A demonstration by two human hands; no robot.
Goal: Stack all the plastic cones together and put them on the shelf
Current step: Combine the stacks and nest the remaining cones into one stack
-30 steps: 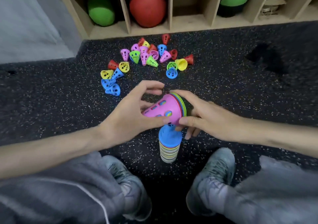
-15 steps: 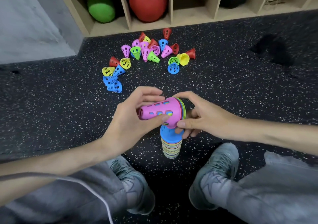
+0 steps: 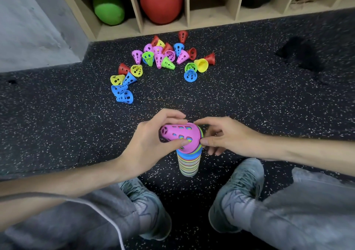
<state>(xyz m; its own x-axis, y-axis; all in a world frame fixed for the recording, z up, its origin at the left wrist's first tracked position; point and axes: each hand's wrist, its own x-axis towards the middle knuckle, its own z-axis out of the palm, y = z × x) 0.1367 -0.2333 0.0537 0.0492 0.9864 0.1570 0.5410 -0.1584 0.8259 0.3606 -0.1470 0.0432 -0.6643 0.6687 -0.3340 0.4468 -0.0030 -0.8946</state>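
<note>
Hands hold a small pink-topped cone stack (image 3: 179, 137) sideways, just above the tall striped cone stack (image 3: 188, 163) standing on the floor (image 3: 249, 100). The left hand (image 3: 151, 144) wraps its narrow end; the right hand (image 3: 221, 136) pinches its wide rim. Loose cones (image 3: 159, 61) lie scattered farther away, near the wooden shelf (image 3: 188, 3).

The floor (image 3: 249, 100) between the hands and the loose cones (image 3: 159, 57) is bare, so a hand can reach across. The tall stack (image 3: 188, 163) stands between two shoes (image 3: 148, 205), a tight spot. On the shelf (image 3: 209, 22), a red ball (image 3: 161, 2) and green balls (image 3: 109, 7) fill some holes; the one right of the red ball is free.
</note>
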